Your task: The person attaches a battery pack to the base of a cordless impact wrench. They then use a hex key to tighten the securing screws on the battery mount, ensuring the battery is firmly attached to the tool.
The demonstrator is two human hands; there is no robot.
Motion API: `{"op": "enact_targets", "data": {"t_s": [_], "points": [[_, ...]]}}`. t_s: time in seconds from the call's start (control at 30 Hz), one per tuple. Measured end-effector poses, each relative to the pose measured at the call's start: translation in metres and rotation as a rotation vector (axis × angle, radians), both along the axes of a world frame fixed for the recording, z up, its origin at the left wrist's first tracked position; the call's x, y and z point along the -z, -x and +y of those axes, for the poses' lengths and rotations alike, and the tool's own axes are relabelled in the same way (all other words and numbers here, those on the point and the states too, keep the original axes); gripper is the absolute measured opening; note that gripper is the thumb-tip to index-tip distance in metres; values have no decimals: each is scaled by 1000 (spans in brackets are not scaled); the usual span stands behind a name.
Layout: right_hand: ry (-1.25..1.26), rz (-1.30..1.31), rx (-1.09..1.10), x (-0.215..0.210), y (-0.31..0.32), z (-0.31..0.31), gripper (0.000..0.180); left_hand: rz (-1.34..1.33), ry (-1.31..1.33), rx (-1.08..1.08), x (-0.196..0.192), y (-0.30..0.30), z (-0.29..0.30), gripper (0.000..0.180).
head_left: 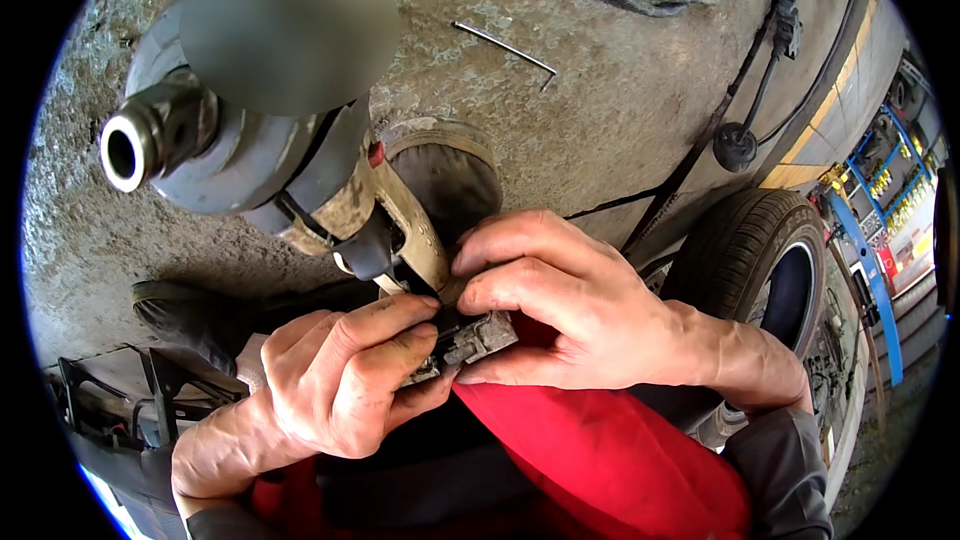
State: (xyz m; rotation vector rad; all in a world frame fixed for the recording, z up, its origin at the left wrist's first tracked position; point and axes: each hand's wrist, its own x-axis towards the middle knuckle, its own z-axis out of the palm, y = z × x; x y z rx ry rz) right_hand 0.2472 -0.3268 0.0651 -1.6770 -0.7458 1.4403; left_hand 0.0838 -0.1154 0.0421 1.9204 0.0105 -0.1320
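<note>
A grey, worn impact wrench [235, 165] lies before me, with a round hollow socket [135, 148] at its nose pointing left. A blurred oval hides part of its body. Its dirty handle [412, 230] runs down toward my hands. At the handle's lower end is a dark, grimy block-like part [480, 340]. My left hand [345, 375] is closed on this end, thumb and fingertips pressed to its left side. From the right, my right hand [575, 305] curls its fingers round the handle's end and the block. What lies between the fingertips is partly hidden.
An L-shaped hex key [505, 48] lies on the rough concrete floor. A coiled grey hose [640, 0] and a black cable with a plug [735, 145] are farther off. A tyre [745, 250] stands at right, and shelves [895, 170] line the far right. Shoes show beyond my hands.
</note>
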Motion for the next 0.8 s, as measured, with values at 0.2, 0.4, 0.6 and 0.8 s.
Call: {"op": "enact_targets", "data": {"t_s": [0.2,0.4,0.6,0.8], "points": [[-86,-16,38,5,4,-1,55,-20,-31,19,3,2,-1,33],[-69,2,37,9,4,2,50,-32,-75,69,1,1,4,30],[-71,40,91,10,10,-2,48,-15,-137,99,-3,3,4,25],[-92,28,112,10,13,-2,46,-36,-119,64,0,6,2,25]]}}
